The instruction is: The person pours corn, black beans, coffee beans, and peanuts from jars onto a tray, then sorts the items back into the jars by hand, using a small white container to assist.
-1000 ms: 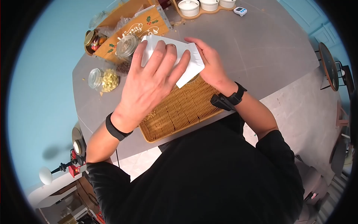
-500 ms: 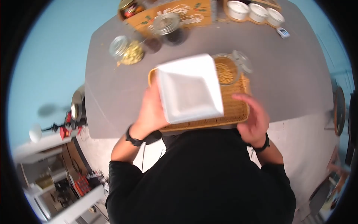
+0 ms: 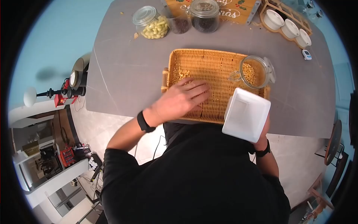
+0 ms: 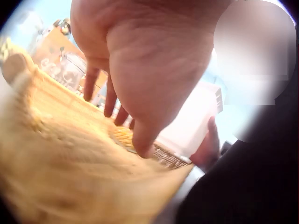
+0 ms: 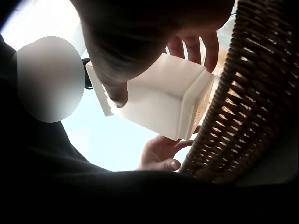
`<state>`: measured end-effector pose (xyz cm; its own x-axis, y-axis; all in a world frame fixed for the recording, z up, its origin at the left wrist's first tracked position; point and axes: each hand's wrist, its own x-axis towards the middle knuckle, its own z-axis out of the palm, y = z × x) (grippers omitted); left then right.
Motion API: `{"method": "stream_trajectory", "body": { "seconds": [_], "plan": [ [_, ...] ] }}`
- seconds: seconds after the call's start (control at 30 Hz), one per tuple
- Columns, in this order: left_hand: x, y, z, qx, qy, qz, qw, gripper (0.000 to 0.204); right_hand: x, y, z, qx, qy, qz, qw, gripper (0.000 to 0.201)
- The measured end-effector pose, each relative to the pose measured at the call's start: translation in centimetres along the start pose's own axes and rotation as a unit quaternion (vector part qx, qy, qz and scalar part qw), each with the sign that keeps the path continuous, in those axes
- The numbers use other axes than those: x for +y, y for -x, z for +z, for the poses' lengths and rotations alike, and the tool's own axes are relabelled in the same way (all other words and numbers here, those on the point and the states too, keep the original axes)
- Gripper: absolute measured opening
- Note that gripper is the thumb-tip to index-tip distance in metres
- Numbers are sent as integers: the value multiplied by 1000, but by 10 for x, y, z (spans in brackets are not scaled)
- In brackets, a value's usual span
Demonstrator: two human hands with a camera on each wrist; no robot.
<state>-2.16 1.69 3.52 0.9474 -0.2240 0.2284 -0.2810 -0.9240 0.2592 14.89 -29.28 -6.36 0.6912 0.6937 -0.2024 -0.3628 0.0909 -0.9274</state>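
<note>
A white square plastic container (image 3: 246,117) is gripped by my right hand (image 3: 266,128) over the near right corner of the wicker basket (image 3: 212,69). In the right wrist view the thumb lies along one wall of the container and the fingers reach round another side. My left hand (image 3: 181,99) hovers palm down over the left half of the basket, fingers extended and holding nothing. Yellow corn kernels (image 3: 182,73) lie scattered in the basket's left end. At its right end an open glass jar (image 3: 261,62) with more corn kernels lies tilted, lid hinged back.
Behind the basket stand a jar of pale yellow pieces (image 3: 154,29), a small container of dark reddish beans (image 3: 180,25) and a jar of black contents (image 3: 204,23). A wooden box (image 3: 227,11), white lidded pots (image 3: 290,28) and a small timer (image 3: 306,54) stand farther back.
The white container has passed from the left hand to the right hand and moved right and down. The left hand has moved over the basket, uncovering the scattered kernels. The view has shifted.
</note>
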Motion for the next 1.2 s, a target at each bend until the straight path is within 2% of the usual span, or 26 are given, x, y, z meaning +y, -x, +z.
{"method": "stream_trajectory", "body": {
  "seconds": [0.03, 0.1, 0.2, 0.23, 0.3, 0.4, 0.5, 0.57, 0.7, 0.8, 0.9, 0.93, 1.0, 1.07, 1.2],
  "plan": [
    [-13, 6, 3, -30, -12, 24, 999, 54, 1, -1, 2, 25, -37, 10, 999, 71],
    [-34, 20, 11, -91, -35, 71, 993, 42, -1, -2, -5, -18, 37, -53, 998, 68],
    [-50, 27, -1, -103, -85, 104, 986, 33, -5, -3, -11, -99, 178, -158, 966, 65],
    [-54, 29, -5, -125, -93, 95, 983, 32, -14, -3, -3, -96, 233, -200, 947, 67],
    [-61, 31, -14, -168, -111, 77, 977, 31, -16, -4, 1, -87, 270, -228, 932, 74],
    [-66, 21, -21, -163, -118, 74, 977, 35, -8, -4, -2, -72, 230, -194, 951, 85],
    [-58, -2, -18, -66, -76, 97, 990, 39, -9, -5, 2, -52, 255, -212, 942, 85],
    [-55, -3, -8, -75, -68, 120, 988, 41, -21, -7, 13, -27, 325, -276, 904, 85],
    [-63, 11, -1, -121, -87, 123, 981, 41, -9, -4, 8, -12, 312, -248, 917, 85],
    [-72, 21, -14, -172, -113, 73, 976, 42, 1, -1, 5, 6, 277, -215, 937, 84],
    [-68, 17, -19, -162, -126, 76, 976, 41, 2, -1, 5, 11, 266, -203, 942, 84],
    [-63, 12, -17, -133, -108, 96, 981, 41, 1, 0, 5, 10, 268, -202, 942, 83],
    [-50, -6, -6, -74, -72, 135, 985, 40, -4, 0, 4, -11, 297, -220, 929, 78],
    [-41, -14, 15, -71, -42, 154, 985, 40, -12, -2, 0, -51, 353, -258, 898, 68],
    [-41, -12, 24, -83, -45, 171, 981, 38, -14, -5, 9, 0, 335, -257, 906, 80]
  ]
}}
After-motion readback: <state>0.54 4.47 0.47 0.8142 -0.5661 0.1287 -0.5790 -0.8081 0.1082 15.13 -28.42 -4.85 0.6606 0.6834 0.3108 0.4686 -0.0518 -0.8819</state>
